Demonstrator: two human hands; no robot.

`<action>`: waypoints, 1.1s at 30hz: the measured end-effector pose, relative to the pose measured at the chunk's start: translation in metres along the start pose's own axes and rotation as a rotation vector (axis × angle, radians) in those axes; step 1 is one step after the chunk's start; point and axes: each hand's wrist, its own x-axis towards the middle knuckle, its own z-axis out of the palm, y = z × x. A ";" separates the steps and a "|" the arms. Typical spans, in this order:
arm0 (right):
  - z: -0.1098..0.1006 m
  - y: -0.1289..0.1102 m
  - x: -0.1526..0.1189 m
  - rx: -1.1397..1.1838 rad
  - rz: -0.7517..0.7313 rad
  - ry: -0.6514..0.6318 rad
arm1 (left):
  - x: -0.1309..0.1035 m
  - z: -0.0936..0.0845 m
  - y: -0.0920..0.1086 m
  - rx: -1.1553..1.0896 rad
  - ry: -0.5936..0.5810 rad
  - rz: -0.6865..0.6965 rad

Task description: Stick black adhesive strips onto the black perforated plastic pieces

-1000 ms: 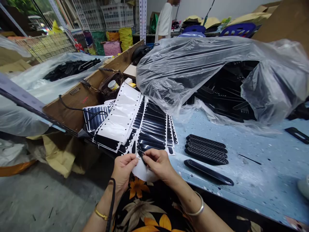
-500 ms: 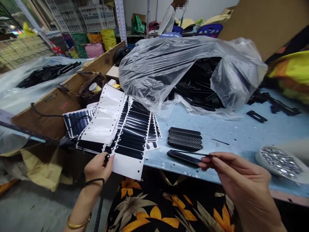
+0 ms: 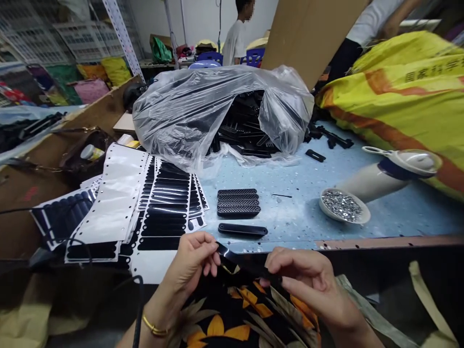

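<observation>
One glossy black strip spans the gap between the person's left hand and right hand, held up over a flower-patterned garment just off the near edge of the blue table. From where I stand, both grips are closed — the left thumb and forefinger pinch one end, the right thumb and fingers pinch the other. A gold bracelet circles the left wrist.

Just beyond the strip, a smooth black bar lies lengthwise on the table, and behind it sits a tight row of black textured bars. Near the left hand, sheets of black strips overlap in a loose pile, with a white sheet lying across them. To the right, a white bowl holds small shiny metal pieces, a pale jug just beside it. Farther back, clear plastic drapes over a heap of black parts — and a person in a light shirt is behind that.
</observation>
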 end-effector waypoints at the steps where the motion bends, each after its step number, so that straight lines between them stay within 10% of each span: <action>1: -0.006 0.004 -0.003 -0.017 0.025 0.024 | 0.003 0.000 0.001 -0.023 0.029 0.019; 7: -0.018 0.020 -0.002 -0.556 -0.140 0.317 | 0.020 0.006 0.005 -0.069 0.076 0.073; 12: -0.008 0.021 0.017 -0.889 -0.443 0.235 | 0.025 0.017 0.004 -0.097 0.019 0.058; 26: -0.012 0.038 0.031 -0.933 -0.519 0.087 | 0.032 0.014 0.003 -0.118 0.054 0.037; 33: -0.039 0.029 0.045 -0.977 -0.519 0.228 | 0.053 -0.005 0.006 0.287 0.348 0.392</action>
